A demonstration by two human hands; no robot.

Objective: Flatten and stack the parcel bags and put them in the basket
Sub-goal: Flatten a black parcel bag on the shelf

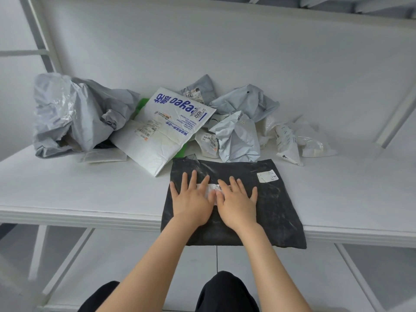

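Flattening of a black parcel bag (270, 210) at the near edge of the white table (67, 188). The left hand (191, 201) and right hand (237, 203) lie side by side on the middle of the bag, palms down, fingers straight and spread, pressing and grasping nothing; their fingertips cover a narrow white label strip (212, 188). A square label (267, 176) sits near the bag's far right corner. The bag's near margin hangs past the table edge, unsupported. Behind it lie crumpled bags not yet flattened: a large grey bag (74, 113) at far left, a white printed bag (171, 131) whose corner lies just beside the black bag's far left corner, and a cluster of small grey and white bags (238, 138) touching or nearly touching its far edge. No basket is in view. Likely faults: a sweep toward the person may carry the slick film over the edge, since the overhang has no support; pressure held only at the centre may leave air and creases at the corners; a forward stroke may nudge the pile and drag neighbouring bags onto the flattened sheet
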